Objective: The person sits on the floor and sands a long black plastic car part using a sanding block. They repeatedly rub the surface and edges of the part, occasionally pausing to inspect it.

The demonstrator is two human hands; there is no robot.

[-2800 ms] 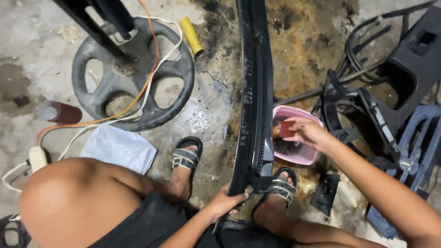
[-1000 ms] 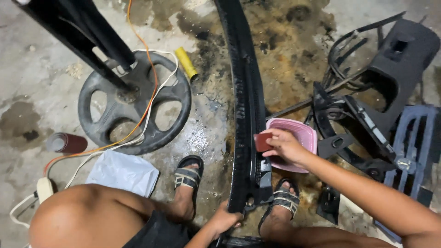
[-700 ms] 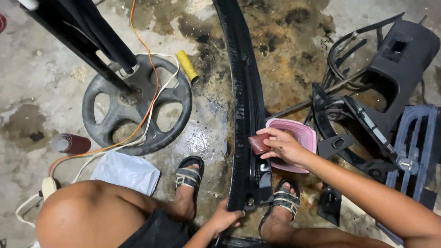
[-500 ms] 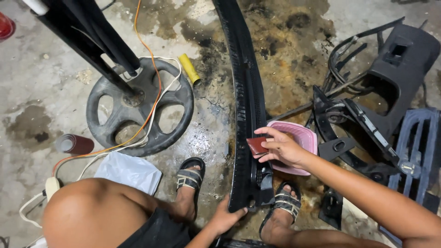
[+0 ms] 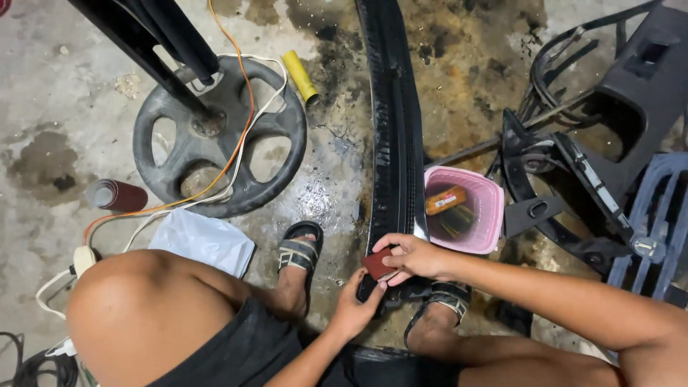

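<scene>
A long black plastic trim panel (image 5: 393, 136) lies lengthwise on the wet floor between my feet. My right hand (image 5: 416, 256) presses a small reddish-brown piece of sandpaper (image 5: 377, 264) against its near end. My left hand (image 5: 353, 308) grips the same end of the panel from below, just under the sandpaper. A pink plastic tub (image 5: 487, 215) stands right beside the panel, holding an orange block and some dark water.
A round black stand base (image 5: 218, 136) with a pole and orange and white cables sits at left. A yellow tube (image 5: 299, 76), a dark red sandpaper roll (image 5: 115, 195) and a white plastic bag (image 5: 202, 240) lie nearby. Black car trim parts (image 5: 595, 179) pile at right.
My right hand left the pink tub with the sandpaper and came down and left onto the panel's near end. My left hand stayed on the panel.
</scene>
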